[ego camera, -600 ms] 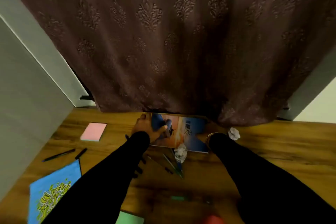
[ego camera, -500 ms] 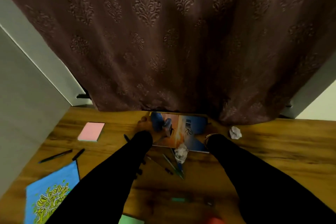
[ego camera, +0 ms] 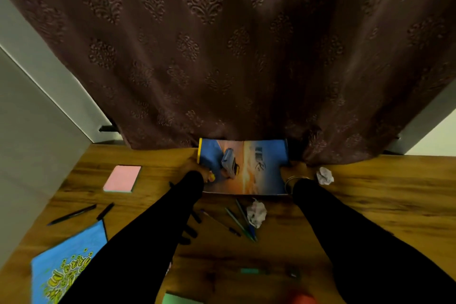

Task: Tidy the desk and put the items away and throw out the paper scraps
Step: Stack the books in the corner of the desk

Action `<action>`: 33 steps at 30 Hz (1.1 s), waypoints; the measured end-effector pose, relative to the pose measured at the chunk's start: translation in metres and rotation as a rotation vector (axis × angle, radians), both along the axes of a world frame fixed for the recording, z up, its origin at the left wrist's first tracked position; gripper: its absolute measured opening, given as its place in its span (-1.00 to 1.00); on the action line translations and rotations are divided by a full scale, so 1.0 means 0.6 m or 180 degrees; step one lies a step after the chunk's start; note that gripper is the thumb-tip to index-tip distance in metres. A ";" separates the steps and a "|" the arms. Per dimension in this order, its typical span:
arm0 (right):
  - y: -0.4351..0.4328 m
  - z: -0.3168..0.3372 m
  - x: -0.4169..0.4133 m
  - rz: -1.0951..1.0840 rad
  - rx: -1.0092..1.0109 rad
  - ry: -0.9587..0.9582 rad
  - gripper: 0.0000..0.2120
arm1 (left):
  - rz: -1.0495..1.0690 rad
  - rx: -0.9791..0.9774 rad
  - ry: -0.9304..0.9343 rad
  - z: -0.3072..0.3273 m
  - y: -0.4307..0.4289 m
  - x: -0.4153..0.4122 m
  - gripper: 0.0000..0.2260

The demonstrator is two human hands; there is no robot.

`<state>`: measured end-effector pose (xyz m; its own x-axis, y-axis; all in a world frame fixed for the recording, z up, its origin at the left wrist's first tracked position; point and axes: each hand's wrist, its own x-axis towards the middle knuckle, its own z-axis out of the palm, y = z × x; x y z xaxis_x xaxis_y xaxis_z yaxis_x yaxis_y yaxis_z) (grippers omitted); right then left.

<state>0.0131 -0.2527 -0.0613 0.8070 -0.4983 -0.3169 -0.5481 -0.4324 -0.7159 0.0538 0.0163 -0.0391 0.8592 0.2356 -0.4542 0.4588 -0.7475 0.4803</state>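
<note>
A blue and orange book [ego camera: 261,173] lies open-faced at the desk's far edge, right under the brown curtain. A small grey-blue stapler-like object [ego camera: 229,161] rests on its cover. My left hand [ego camera: 197,168] grips the book's left edge and my right hand [ego camera: 294,168] holds its right edge; both are partly hidden by my black sleeves. One crumpled paper scrap [ego camera: 325,175] sits just right of my right wrist. Another scrap [ego camera: 256,212] lies below the book beside several pens [ego camera: 240,223].
On the wooden desk [ego camera: 382,205], a pink sticky pad [ego camera: 122,178] and two black pens [ego camera: 74,213] lie at left. A blue book with yellow lettering [ego camera: 66,269] sits near left. A green pad [ego camera: 182,300] and a red object [ego camera: 302,298] are at the near edge. The curtain [ego camera: 234,57] hangs behind.
My left hand has slid off the top of the book to its left edge, uncovering the grey-blue object. The book sits slightly farther back under the curtain.
</note>
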 end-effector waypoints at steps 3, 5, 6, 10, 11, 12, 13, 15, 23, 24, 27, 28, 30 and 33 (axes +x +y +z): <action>0.014 0.044 -0.004 -0.0003 0.0147 -0.0293 -0.72 | 0.0219 -0.0020 -0.0494 0.022 0.013 -0.010 -0.72; 0.011 0.064 -0.015 0.0014 0.0260 -0.0374 -0.81 | 0.0232 -0.0134 -0.0641 0.042 0.023 -0.020 -0.75; 0.005 0.070 -0.022 -0.0035 0.0364 -0.0445 -0.87 | 0.0184 -0.0117 -0.0709 0.051 0.030 -0.025 -0.77; -0.034 0.109 -0.077 -0.0028 0.0261 -0.0575 -0.96 | -0.0509 -0.0066 -0.0559 0.062 0.044 -0.040 -0.74; -0.048 0.121 -0.096 -0.0065 0.0183 -0.0551 -0.92 | -0.0685 -0.0217 -0.0443 0.069 0.038 -0.046 -0.69; -0.067 0.129 -0.116 -0.0131 0.0153 -0.0554 -0.87 | -0.0817 -0.0510 -0.0410 0.084 0.027 -0.056 -0.67; -0.084 0.140 -0.137 -0.0220 0.0089 -0.0576 -0.83 | -0.0976 -0.0776 -0.0369 0.099 0.015 -0.065 -0.67; -0.123 0.160 -0.177 -0.0378 -0.0068 -0.0560 -0.83 | -0.1250 -0.1081 -0.0357 0.111 -0.024 -0.075 -0.67; -0.316 0.194 -0.346 -0.1050 -0.0155 -0.0315 -0.69 | -0.2173 -0.1446 -0.0186 0.117 -0.270 -0.106 -0.69; -0.338 0.191 -0.363 -0.1175 -0.0136 -0.0322 -0.66 | -0.2185 -0.1544 -0.0120 0.119 -0.303 -0.116 -0.73; -0.412 0.177 -0.417 -0.1561 0.0063 -0.0379 -0.66 | -0.2412 -0.1619 -0.0115 0.118 -0.418 -0.146 -0.84; -0.440 0.169 -0.432 -0.1671 0.0109 -0.0393 -0.67 | -0.2508 -0.1602 -0.0167 0.115 -0.457 -0.151 -0.80; -0.503 0.141 -0.457 -0.1953 0.0280 -0.0404 -0.64 | -0.2630 -0.1673 -0.0221 0.109 -0.540 -0.158 -0.79; -0.610 0.065 -0.478 -0.2350 0.0613 -0.0527 -0.62 | -0.2338 -0.1627 -0.0244 0.066 -0.676 -0.140 -0.70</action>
